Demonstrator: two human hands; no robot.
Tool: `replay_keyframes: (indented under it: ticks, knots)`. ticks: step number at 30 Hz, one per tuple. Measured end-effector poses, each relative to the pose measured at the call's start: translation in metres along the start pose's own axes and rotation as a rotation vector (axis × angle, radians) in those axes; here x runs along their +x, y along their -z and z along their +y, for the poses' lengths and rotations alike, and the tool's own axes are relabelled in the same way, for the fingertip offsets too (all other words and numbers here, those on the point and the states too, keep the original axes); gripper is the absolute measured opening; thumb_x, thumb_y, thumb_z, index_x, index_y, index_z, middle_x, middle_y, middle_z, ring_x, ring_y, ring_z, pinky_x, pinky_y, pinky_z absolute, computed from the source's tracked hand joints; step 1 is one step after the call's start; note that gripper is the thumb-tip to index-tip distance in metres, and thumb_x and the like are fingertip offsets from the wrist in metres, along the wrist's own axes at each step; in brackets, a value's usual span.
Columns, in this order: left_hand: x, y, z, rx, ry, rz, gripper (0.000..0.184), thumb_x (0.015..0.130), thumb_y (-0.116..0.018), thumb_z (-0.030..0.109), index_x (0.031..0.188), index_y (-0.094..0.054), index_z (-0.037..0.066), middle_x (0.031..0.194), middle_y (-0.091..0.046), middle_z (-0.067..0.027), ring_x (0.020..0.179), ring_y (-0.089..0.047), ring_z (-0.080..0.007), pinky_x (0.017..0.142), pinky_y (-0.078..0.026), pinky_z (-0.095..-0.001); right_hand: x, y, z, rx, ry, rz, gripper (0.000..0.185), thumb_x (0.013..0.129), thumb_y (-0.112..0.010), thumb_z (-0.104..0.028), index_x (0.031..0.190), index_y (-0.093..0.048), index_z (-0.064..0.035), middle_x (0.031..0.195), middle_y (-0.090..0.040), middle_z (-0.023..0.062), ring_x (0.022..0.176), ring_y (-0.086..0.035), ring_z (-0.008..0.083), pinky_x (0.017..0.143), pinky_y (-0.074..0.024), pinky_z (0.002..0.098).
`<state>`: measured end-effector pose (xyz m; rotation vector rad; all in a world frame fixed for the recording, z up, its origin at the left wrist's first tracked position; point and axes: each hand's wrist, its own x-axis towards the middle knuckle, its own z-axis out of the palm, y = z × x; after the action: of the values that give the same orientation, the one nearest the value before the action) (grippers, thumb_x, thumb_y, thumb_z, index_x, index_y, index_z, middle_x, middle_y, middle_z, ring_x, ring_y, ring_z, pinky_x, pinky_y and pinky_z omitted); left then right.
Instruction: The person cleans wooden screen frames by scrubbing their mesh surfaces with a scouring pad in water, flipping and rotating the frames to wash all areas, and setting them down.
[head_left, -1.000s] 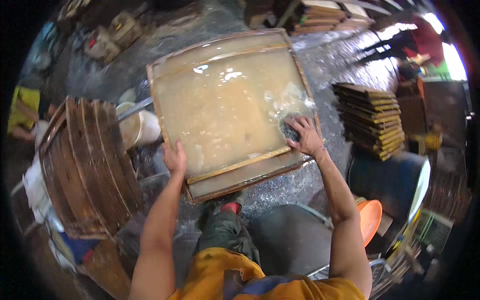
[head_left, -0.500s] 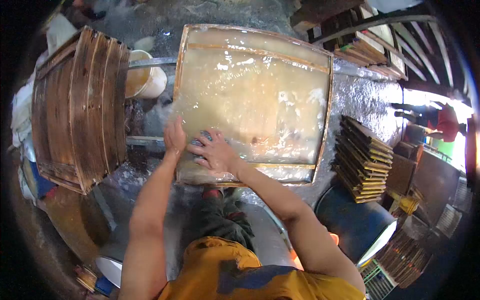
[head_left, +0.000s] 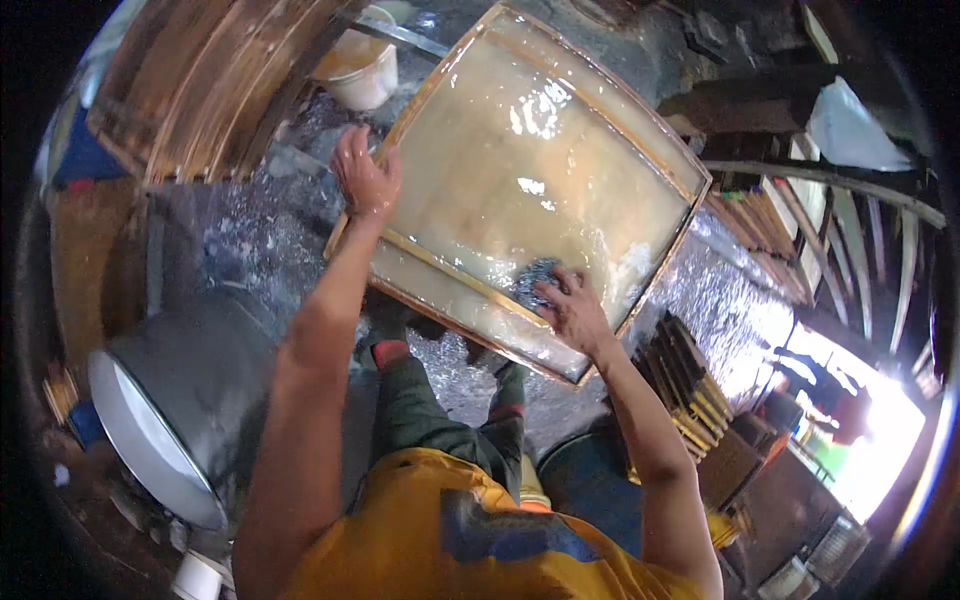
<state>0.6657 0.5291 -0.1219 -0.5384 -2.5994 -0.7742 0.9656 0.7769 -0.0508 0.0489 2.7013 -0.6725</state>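
A wide, shallow wooden-framed tray [head_left: 693, 205] holds cloudy, wet liquid over a pale board surface. On that surface, near the front right, lies a dark bluish mesh scouring pad [head_left: 534, 283]. My right hand [head_left: 578, 312] has its fingers bent over the pad's right side, pressing on it. At the tray's left rim is my left hand [head_left: 365, 180], fingers raised and slightly apart, holding nothing. Its thumb side is close to the rim; whether it touches I cannot tell.
Stacked wooden frames [head_left: 225, 85] stand at the upper left, beside a white bucket [head_left: 365, 75]. A large grey drum [head_left: 200, 370] is at the lower left. Wooden slats [head_left: 690, 385] and a blue barrel [head_left: 590, 480] stand at the right. The floor [head_left: 265, 225] is wet.
My right hand has moved with the pad rightward along the tray's front side. My left hand has lifted toward the left rim. The camera view has turned, so the tray appears tilted.
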Motion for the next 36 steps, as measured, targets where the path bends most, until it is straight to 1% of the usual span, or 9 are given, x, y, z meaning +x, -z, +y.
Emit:
replay_keyframes:
  ticks: [3,8,12,15,19,26,27,34,36]
  knots:
    - [-0.076,0.025,0.054,0.101,0.292,0.191,0.069,0.077,-0.07,0.022,0.133,-0.039,-0.005,0.134,-0.042,-0.0257,0.125,-0.037,-0.0485,0.108,-0.03,-0.0539,-0.04,-0.012,0.035,-0.1,0.073,0.046,0.037,0.085,-0.068,-0.027,0.119,-0.062,-0.0147,0.129,-0.053,0.0164,0.123,-0.045,0.0362,0.105,-0.0356,0.0495]
    - [-0.207,0.008,0.179,-0.213,0.714,-0.092,0.094,0.077,-0.07,0.02,0.148,-0.017,-0.011,0.15,-0.023,-0.0368,0.141,-0.022,-0.0496,0.118,-0.019,-0.0501,-0.062,-0.016,0.067,-0.133,0.167,0.106,0.053,0.079,-0.072,-0.032,0.129,-0.057,-0.0203,0.139,-0.048,0.0186,0.118,-0.049,0.0432,0.102,-0.0415,0.051]
    - [-0.244,-0.024,0.26,-0.049,0.75,0.117,0.073,0.078,-0.067,0.013,0.142,-0.038,-0.006,0.14,-0.046,-0.0291,0.129,-0.046,-0.0407,0.112,-0.035,-0.0426,-0.075,-0.016,0.067,-0.03,0.182,0.169,0.062,0.079,-0.071,-0.021,0.136,-0.048,-0.0153,0.135,-0.046,0.023,0.12,-0.048,0.0421,0.102,-0.0404,0.0499]
    - [-0.222,0.029,0.3,-0.372,1.086,0.016,0.056,0.082,-0.063,0.007,0.135,-0.049,-0.006,0.122,-0.061,-0.0251,0.11,-0.061,-0.0361,0.098,-0.047,-0.0395,-0.08,-0.019,0.073,0.214,0.116,0.164,0.06,0.075,-0.071,-0.006,0.131,-0.051,-0.0135,0.129,-0.049,0.0243,0.117,-0.05,0.0437,0.1,-0.0433,0.0498]
    - [-0.271,0.019,0.237,-0.604,0.748,0.369,0.05,0.088,-0.063,0.011,0.133,-0.052,-0.004,0.107,-0.067,-0.0197,0.094,-0.067,-0.0308,0.084,-0.053,-0.0364,-0.112,-0.005,0.047,0.173,0.201,0.283,0.058,0.069,-0.073,-0.002,0.123,-0.056,-0.0121,0.122,-0.05,0.0235,0.115,-0.05,0.0438,0.098,-0.0446,0.0495]
    - [-0.292,-0.007,0.156,-0.565,1.068,0.452,0.058,0.096,-0.054,0.038,0.141,-0.043,0.002,0.137,-0.049,-0.0302,0.127,-0.047,-0.0429,0.106,-0.037,-0.0462,-0.116,-0.056,0.039,-0.365,0.398,0.279,0.065,0.066,-0.078,-0.017,0.127,-0.057,-0.026,0.136,-0.043,0.0191,0.12,-0.041,0.0463,0.1,-0.039,0.058]
    - [-0.283,0.021,0.168,-0.523,1.219,0.156,0.063,0.097,-0.051,0.045,0.144,-0.04,0.005,0.141,-0.044,-0.0316,0.131,-0.043,-0.0448,0.109,-0.033,-0.0481,-0.105,-0.059,0.033,-0.38,0.415,0.297,0.065,0.067,-0.078,-0.018,0.127,-0.057,-0.0268,0.136,-0.043,0.0186,0.12,-0.041,0.0466,0.1,-0.0388,0.0578]
    - [-0.3,0.005,0.18,-0.808,1.161,0.264,0.056,0.104,-0.037,0.038,0.136,-0.044,-0.008,0.141,-0.044,-0.0297,0.133,-0.04,-0.0425,0.112,-0.031,-0.0432,0.025,-0.072,-0.066,-0.39,0.453,0.334,0.037,0.079,-0.07,-0.021,0.115,-0.062,-0.0224,0.138,-0.044,0.0163,0.118,-0.044,0.0475,0.096,-0.0424,0.0562]
    - [-0.315,-0.02,0.175,-0.854,1.125,0.293,0.056,0.104,-0.037,0.036,0.134,-0.044,-0.011,0.14,-0.045,-0.0295,0.133,-0.04,-0.0423,0.113,-0.03,-0.0416,0.087,-0.079,-0.088,-0.555,0.468,0.227,0.052,0.079,-0.071,-0.029,0.129,-0.056,-0.0247,0.146,-0.038,0.0203,0.122,-0.042,0.0512,0.1,-0.0409,0.0567]
